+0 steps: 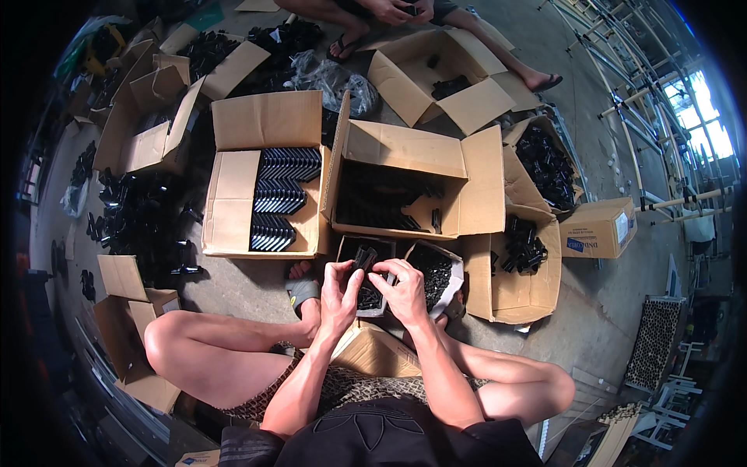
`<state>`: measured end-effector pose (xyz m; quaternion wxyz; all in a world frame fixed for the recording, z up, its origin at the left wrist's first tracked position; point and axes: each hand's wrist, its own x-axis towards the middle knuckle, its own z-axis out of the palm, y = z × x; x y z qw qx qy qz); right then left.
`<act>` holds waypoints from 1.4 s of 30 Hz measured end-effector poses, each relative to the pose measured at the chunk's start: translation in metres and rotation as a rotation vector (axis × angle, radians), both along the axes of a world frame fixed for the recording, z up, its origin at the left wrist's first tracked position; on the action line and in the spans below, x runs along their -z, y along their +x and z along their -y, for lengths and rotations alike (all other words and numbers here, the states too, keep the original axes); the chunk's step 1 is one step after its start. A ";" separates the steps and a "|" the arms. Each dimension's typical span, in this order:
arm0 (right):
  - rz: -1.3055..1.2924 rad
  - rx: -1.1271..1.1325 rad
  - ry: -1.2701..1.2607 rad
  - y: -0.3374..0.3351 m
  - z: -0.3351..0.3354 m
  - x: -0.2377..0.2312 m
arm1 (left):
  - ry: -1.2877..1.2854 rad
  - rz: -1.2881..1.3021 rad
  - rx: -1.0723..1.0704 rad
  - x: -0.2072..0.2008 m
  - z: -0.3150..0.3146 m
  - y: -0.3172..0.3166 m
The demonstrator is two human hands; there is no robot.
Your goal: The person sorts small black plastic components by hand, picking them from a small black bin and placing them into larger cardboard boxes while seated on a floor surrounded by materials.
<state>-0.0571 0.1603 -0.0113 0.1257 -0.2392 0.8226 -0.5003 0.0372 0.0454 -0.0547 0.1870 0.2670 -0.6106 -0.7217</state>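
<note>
My left hand (339,294) grips a small black plastic-looking part (364,258) between thumb and fingers, holding it up before me. Close beside it, my right hand (402,289) has thumb and fingertips pinched together at the part's lower right edge. Whatever those fingertips hold is too small to make out. Under my hands are two small open bins: the left bin (378,313) contains dark little pieces, and the right bin (454,286) is filled with small black pieces.
Beyond the bins stand a cardboard box (227,204) with neatly stacked black angled parts and a deeper box (481,187). On the right is a carton (523,307) with loose black parts. Black parts (140,210) heap on the left floor. Another person's hands (397,11) show at the top.
</note>
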 end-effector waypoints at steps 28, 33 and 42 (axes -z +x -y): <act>0.261 -0.112 0.136 -0.007 -0.011 0.032 | -0.048 -0.013 0.049 0.003 0.001 0.000; 0.235 -0.004 -0.279 0.006 -0.001 0.022 | -0.085 -0.008 0.035 0.001 0.006 0.001; 0.234 -0.040 -0.138 0.002 -0.003 0.024 | -0.003 -0.033 0.027 0.006 0.005 0.000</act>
